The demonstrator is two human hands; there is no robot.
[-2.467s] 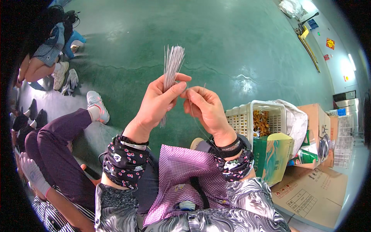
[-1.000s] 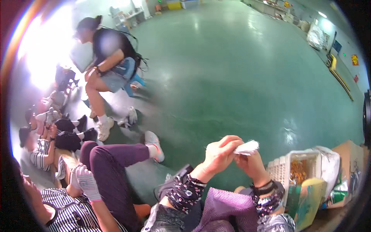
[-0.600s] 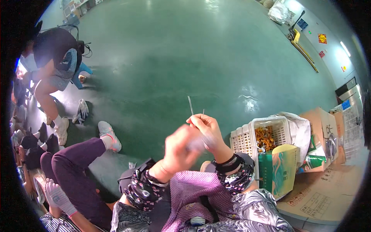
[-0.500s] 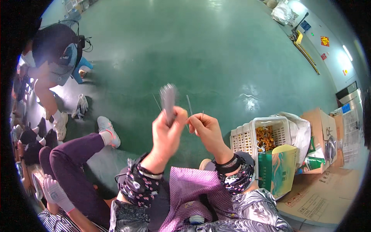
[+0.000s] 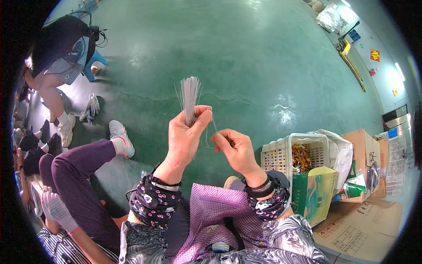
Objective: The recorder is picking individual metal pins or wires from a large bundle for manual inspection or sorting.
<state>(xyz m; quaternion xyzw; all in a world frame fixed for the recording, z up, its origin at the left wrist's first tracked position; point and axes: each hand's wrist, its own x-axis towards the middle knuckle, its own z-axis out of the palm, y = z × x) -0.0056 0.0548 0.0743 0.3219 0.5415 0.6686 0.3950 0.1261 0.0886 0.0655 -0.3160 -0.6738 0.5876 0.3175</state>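
My left hand (image 5: 184, 136) is closed around an upright bundle of thin grey wires (image 5: 190, 94), whose tips fan out above the fist. Between its thumb and forefinger, the top of a fine wire strand (image 5: 206, 140) is pinched. That strand curves down in a narrow loop toward my right hand (image 5: 237, 152). There, the thumb and fingertips are pressed together on the strand's other end. Both hands are raised over my lap, where a purple checked cloth (image 5: 215, 198) lies.
At my right stand a white plastic basket (image 5: 274, 158) holding orange-brown pieces (image 5: 301, 157), a green box (image 5: 313, 193) and a cardboard box (image 5: 359, 145). Flat cardboard (image 5: 365, 224) lies nearby. On my left sits a person in purple trousers (image 5: 83, 174) with a gloved hand (image 5: 59, 211). A glove (image 5: 91, 107) lies on the floor.
The wire bundle, blurred by motion before, is now steady and sharp. My left hand has risen slightly. The strand between my hands, straight and upright before, now bends into a loop.
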